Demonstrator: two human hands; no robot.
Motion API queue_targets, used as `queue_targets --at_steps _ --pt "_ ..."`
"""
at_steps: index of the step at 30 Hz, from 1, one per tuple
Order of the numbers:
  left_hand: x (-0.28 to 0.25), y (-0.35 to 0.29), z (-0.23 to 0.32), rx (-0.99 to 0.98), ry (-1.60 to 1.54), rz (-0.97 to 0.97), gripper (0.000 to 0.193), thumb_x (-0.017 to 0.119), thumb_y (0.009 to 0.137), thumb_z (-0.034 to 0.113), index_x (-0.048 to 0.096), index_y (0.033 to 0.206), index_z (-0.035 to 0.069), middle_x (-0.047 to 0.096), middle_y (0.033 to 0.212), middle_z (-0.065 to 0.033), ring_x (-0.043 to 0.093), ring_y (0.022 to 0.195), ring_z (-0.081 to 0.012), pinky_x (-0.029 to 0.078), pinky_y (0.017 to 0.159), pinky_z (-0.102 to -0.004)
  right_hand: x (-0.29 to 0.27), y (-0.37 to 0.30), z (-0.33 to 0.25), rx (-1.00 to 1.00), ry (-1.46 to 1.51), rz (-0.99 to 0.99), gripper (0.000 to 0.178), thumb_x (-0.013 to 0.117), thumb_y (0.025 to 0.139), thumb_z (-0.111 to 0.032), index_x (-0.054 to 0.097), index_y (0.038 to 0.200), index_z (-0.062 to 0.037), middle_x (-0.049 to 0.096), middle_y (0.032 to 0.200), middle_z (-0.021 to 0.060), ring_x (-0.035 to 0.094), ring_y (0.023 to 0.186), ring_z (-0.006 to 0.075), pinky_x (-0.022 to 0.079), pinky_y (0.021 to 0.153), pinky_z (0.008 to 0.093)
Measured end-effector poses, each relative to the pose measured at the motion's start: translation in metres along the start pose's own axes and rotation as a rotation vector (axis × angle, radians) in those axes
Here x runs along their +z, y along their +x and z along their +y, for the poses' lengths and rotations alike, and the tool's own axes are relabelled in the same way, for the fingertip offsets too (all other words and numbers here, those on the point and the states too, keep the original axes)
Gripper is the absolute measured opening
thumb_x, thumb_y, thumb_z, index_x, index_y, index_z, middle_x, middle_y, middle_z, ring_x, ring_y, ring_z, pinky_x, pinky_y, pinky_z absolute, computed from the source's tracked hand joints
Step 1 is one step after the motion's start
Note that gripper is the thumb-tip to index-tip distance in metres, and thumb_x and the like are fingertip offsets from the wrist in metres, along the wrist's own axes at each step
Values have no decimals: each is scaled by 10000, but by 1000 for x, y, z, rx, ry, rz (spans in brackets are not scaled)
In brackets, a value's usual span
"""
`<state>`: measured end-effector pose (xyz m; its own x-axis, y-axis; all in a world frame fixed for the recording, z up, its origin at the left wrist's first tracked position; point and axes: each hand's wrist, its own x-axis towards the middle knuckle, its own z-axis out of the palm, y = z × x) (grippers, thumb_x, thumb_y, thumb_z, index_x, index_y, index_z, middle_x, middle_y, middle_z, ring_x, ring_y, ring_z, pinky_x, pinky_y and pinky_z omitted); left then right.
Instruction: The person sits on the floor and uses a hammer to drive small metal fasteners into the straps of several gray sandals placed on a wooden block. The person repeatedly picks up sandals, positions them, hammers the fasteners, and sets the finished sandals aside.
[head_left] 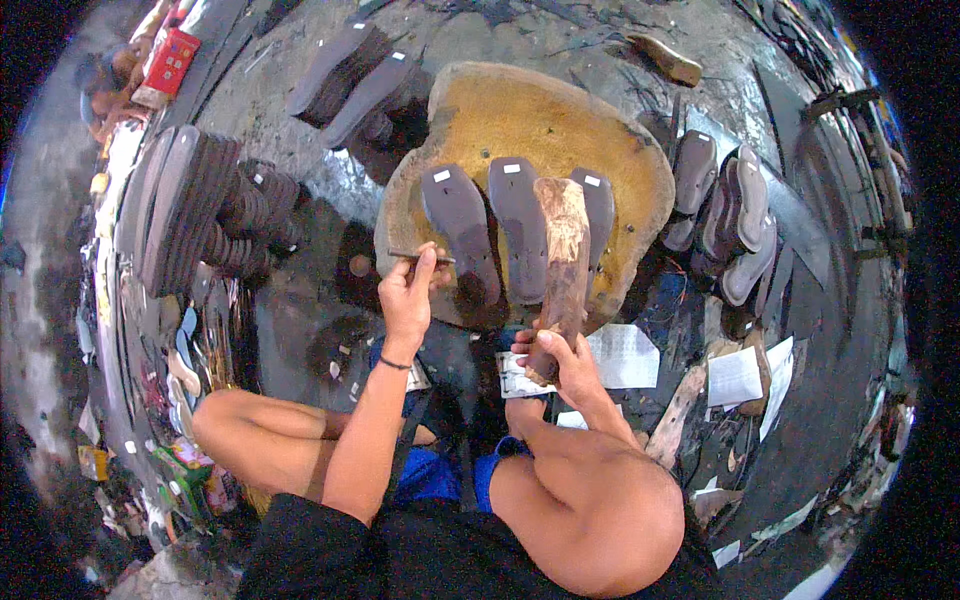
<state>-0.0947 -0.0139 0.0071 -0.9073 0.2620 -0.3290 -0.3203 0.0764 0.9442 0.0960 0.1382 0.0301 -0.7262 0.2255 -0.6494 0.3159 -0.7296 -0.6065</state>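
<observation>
My right hand (566, 362) is closed round the lower end of a rough wooden club (564, 275), bark-brown with a paler, chipped upper end. Pinched in my left hand (408, 300) is a small dark bar-like piece (418, 256), whose kind I cannot make out. Both hands are at the near side of a thick yellow-brown wooden block (540, 110). On its top lie three dark shoe soles, each with a white label: a left sole (458, 225), a middle sole (517, 220) and a right sole (600, 210). The club partly covers the right one.
Stacked soles stand at the left (180, 210), with a pair-like pile (350, 85) behind the block and more soles (745, 215) to the right. White papers (625, 355) lie near my right hand. A wooden piece (665, 60) rests on the far floor, and scraps litter both sides.
</observation>
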Motion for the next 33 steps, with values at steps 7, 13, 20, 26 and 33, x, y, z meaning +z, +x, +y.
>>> queue_targets --at_steps 7,13,20,26,33 --pt "-7 16 -34 51 -142 9 332 520 1001 134 461 1279 -36 669 1036 -148 668 889 -167 592 756 -288 2 -11 18 4 -100 97 247 670 892 -190 587 1020 4 682 890 100 675 768 195 560 718 330" --pt "10 14 -38 126 13 78 301 557 989 175 521 1224 -10 691 983 -123 680 866 -171 591 718 -295 -5 -25 3 -15 -281 111 390 670 886 -251 513 1140 0 638 920 107 659 802 194 560 723 335" --pt "18 6 -25 360 556 132 207 644 932 175 649 1086 37 723 885 -108 717 775 -203 558 656 -322 25 -35 -53 -208 -447 28 462 687 866 -317 520 1143 12 639 899 105 646 748 197 536 664 311" --pt "19 9 -40 501 539 94 203 666 915 202 676 1066 68 717 899 -120 689 737 -221 532 631 -325 101 -57 -142 -1109 69 -72 616 788 713 -418 547 1111 -14 611 848 92 566 635 188 472 579 297" --pt "-4 17 -44 643 840 -126 153 651 904 186 645 895 34 674 909 -181 646 863 -380 520 705 -448 -17 -7 -17 -16 -757 -282 401 710 843 -239 537 1111 3 626 811 58 615 705 140 508 646 303"
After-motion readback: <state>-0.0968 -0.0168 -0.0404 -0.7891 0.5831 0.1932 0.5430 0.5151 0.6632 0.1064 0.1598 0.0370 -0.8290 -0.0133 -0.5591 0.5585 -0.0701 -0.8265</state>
